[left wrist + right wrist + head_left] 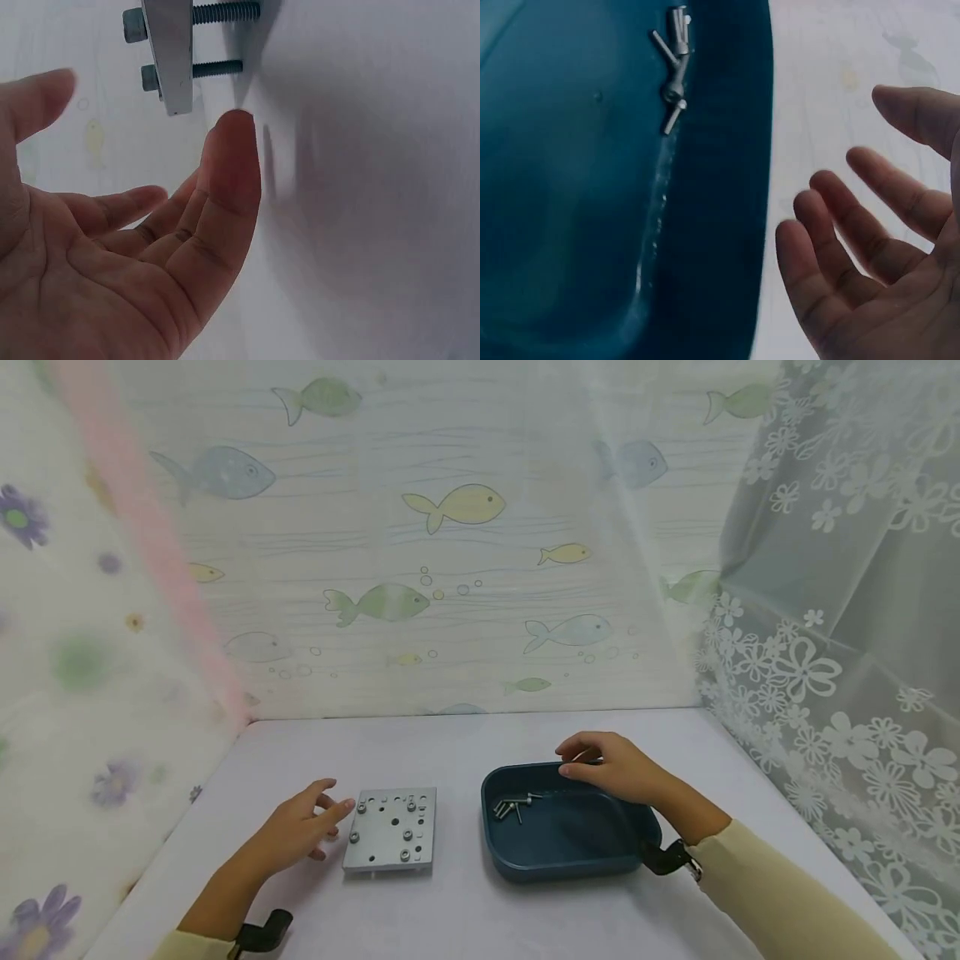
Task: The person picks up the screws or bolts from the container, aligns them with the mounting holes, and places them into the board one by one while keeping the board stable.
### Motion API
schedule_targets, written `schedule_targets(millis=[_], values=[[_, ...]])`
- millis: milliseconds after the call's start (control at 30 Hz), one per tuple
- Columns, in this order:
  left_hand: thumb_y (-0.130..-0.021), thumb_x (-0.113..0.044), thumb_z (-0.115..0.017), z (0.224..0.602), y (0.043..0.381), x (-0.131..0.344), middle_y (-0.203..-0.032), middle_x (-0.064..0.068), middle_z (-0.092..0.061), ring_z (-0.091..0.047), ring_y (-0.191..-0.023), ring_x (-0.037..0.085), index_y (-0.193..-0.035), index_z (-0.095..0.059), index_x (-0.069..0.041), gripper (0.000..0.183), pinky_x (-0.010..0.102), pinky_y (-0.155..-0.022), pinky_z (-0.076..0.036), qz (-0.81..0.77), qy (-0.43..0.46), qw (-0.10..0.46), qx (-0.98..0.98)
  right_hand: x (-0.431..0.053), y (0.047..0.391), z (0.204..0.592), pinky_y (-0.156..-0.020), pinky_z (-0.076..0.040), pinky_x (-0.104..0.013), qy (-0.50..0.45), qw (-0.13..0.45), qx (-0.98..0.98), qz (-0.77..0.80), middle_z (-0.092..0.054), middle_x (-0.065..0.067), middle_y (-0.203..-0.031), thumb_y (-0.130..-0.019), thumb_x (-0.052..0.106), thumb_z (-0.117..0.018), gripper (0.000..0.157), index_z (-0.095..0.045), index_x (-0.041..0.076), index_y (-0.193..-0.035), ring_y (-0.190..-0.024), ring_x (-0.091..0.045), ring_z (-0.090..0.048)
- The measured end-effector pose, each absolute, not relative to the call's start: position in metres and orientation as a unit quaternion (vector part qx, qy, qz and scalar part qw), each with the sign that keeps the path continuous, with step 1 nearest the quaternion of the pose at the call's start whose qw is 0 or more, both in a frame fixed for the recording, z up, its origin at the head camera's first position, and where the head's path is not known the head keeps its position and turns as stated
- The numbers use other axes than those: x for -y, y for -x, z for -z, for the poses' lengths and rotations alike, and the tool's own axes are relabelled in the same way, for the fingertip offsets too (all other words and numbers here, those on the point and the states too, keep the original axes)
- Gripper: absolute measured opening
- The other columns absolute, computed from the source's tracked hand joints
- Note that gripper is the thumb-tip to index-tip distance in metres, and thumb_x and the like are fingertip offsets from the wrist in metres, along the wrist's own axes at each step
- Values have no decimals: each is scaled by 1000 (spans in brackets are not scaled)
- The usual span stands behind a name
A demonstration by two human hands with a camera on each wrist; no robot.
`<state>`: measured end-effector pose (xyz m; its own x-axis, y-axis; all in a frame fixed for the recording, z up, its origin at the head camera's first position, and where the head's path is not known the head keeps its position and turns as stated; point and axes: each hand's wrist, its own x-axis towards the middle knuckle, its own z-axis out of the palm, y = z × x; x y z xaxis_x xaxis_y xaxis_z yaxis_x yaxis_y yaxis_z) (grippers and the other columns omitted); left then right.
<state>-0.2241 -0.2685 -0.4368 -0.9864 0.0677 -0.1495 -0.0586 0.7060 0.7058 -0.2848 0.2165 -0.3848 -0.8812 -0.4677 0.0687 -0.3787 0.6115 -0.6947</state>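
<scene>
My left hand is beside the left edge of a square metal plate, fingers loosely bent and holding nothing. Several socket-head screws stand in the plate's holes. In the left wrist view, their threaded shanks stick out below the plate, near my fingertips. Over the far right rim of a dark blue tray hangs my right hand, its fingers spread and relaxed with nothing in them. Several loose screws lie together near one side of the tray floor.
A white cloth covers the table, with the plate at left and the tray at right. Behind it hangs a fish-print curtain. A sheer floral curtain closes off the right side, and a flower-print one the left.
</scene>
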Motion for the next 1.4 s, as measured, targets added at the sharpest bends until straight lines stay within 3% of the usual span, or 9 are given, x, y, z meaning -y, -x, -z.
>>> schedule_targets(millis=[167, 367, 567, 833, 1067, 1400], values=[[-98, -51, -67, 446, 224, 266, -129, 17, -62, -71, -94, 18, -155, -37, -3, 80, 36, -72, -63, -432, 39, 119, -893, -212, 292, 392, -92, -60, -39, 222, 121, -870, 423, -70, -10, -126, -99, 38, -71, 37, -71, 16, -128, -112, -27, -69], [-100, -41, -66, 450, 222, 263, -116, 10, -68, -69, -86, 19, -151, -44, -1, 68, 37, -71, -62, -468, 51, 143, -870, -207, 299, 401, -90, -61, -39, 204, 178, -847, 458, -70, -15, -129, -99, 36, -71, 43, -70, 8, -132, -114, -29, -68], [-100, -34, -66, 450, 218, 263, -109, 9, -69, -68, -79, 23, -152, -45, -2, 64, 40, -67, -62, -500, 38, 164, -849, -199, 304, 405, -87, -62, -41, 192, 225, -837, 459, -75, -15, -121, -98, 30, -72, 40, -71, 7, -130, -107, -30, -72], [-101, -37, -66, 452, 218, 267, -115, 14, -68, -71, -78, 26, -155, -39, 0, 71, 41, -67, -62, -523, 23, 186, -832, -180, 312, 411, -78, -64, -35, 200, 250, -842, 434, -78, -13, -109, -98, 22, -71, 33, -73, 3, -126, -93, -23, -75], [-102, -37, -65, 451, 217, 272, -123, 19, -65, -74, -82, 30, -158, -32, 3, 76, 40, -69, -63, -553, -9, 209, -806, -175, 319, 417, -78, -64, -36, 185, 264, -838, 440, -79, -7, -103, -97, 21, -73, 29, -76, 6, -122, -89, -21, -76], [-102, -38, -65, 454, 218, 273, -128, 19, -63, -74, -84, 31, -158, -32, 2, 77, 40, -69, -64, -562, -18, 215, -799, -177, 322, 431, -64, -63, -32, 191, 261, -863, 388, -78, -5, -84, -93, 18, -78, 19, -82, 10, -110, -69, -16, -73]])
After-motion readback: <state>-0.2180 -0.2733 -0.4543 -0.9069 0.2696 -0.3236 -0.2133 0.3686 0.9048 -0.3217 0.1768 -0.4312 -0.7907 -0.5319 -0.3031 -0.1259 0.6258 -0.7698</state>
